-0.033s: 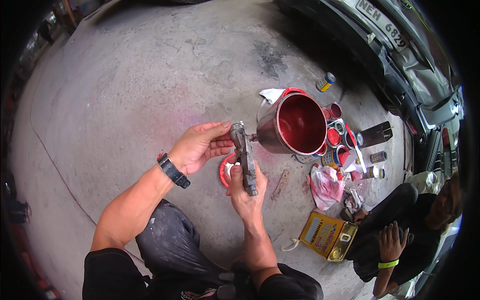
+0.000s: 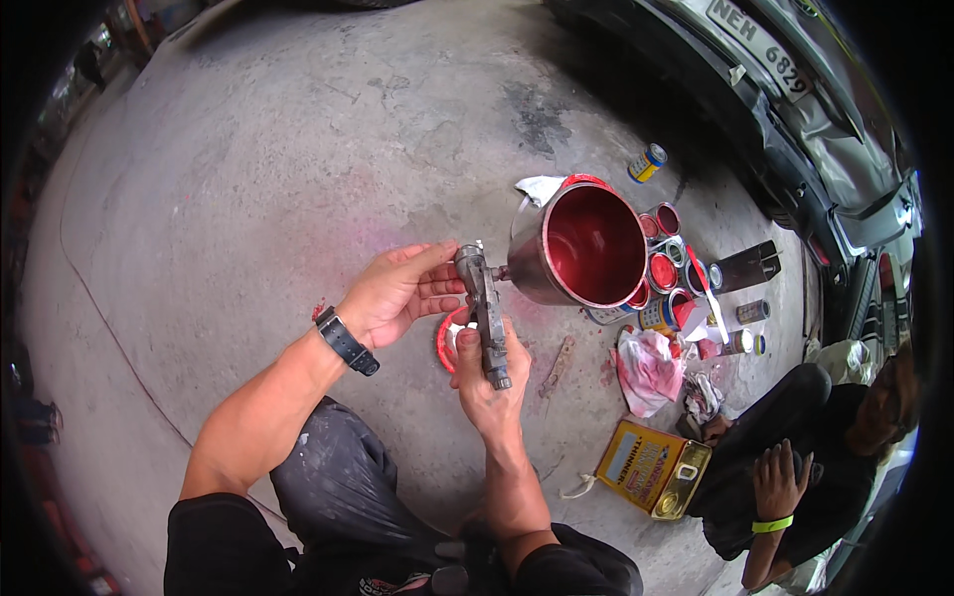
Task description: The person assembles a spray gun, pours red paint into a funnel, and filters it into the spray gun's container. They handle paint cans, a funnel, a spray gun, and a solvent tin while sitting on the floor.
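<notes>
A metal spray gun (image 2: 486, 318) is wrapped in my right hand (image 2: 492, 402), with the thumb along its body. At the gun's front end, the thumb and fingertips of my left hand (image 2: 393, 293) close on the nozzle cap. Joined to the gun's side is a metal paint cup (image 2: 529, 256), uncovered and coated red inside. How much paint it holds I cannot tell. Partly hidden behind my hands, a round red-rimmed lid or container (image 2: 443, 343) lies on the floor.
Several paint cans (image 2: 663, 270) crowd the floor right of the cup, beside a stained rag (image 2: 648, 372). A yellow rectangular tin (image 2: 651, 467) stands nearer. Another person (image 2: 815, 467) crouches at the right; a silver car (image 2: 825, 119) is beyond. A blue-yellow can (image 2: 647, 163) stands apart.
</notes>
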